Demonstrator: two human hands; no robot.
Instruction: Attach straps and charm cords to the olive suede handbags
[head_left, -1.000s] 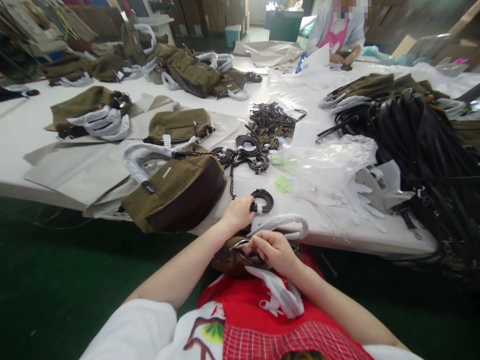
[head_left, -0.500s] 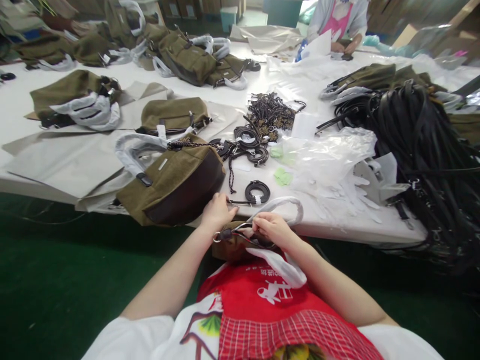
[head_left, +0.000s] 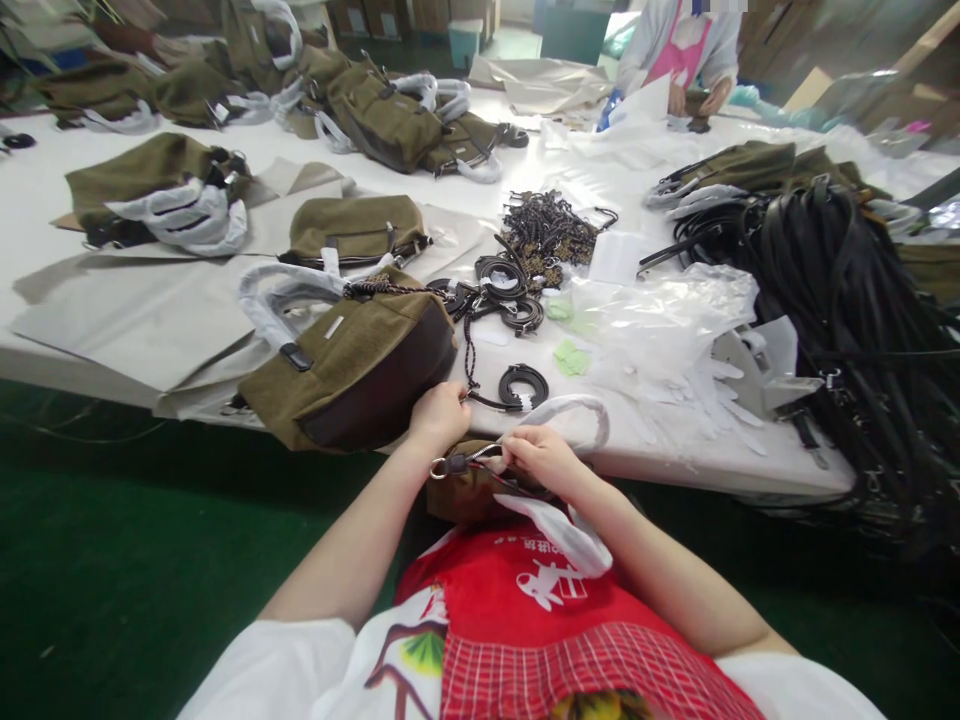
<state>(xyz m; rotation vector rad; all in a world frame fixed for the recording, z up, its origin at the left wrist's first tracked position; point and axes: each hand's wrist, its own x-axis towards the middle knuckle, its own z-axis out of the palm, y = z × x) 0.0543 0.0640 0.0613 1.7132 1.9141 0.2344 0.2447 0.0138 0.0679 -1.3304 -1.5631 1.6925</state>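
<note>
Where the small bag lies: below and between the two hands, an olive-brown fabric bag with an open zipped mouth [head_left: 459, 500] rests at the person's lap, just in front of the white-covered worktop [head_left: 667, 458] and against the red apron with white print [head_left: 487, 565].
Right hand: closed at the fingertips, the right hand [head_left: 546, 458] pinches the bag's upper edge beside the metal zip, above its right part.
Left hand: with curled fingers, the left hand [head_left: 441, 415] grips the loose end of a coiled flat black strap [head_left: 541, 383]; it sits beyond the bag's left end, apart from the dark zip tab with a metal ring [head_left: 454, 464].
Coiled strap: its loop lies flat on the worktop, to the right of the left hand and beyond the bag.
Wrapped handles: one white-wrapped handle [head_left: 598, 408] arches over the worktop's edge beyond the right hand; another [head_left: 570, 540] hangs down over the apron.
Large bag: left of the left hand, a big olive fabric bag with a dark brown base [head_left: 337, 360] lies tilted at the worktop's edge.
Braided cord: a thin dark braided cord [head_left: 470, 350] runs down the worktop to near the left fingertips.
Green slips: light-green paper pieces [head_left: 573, 358] lie beyond the coiled strap, to its right.
</note>
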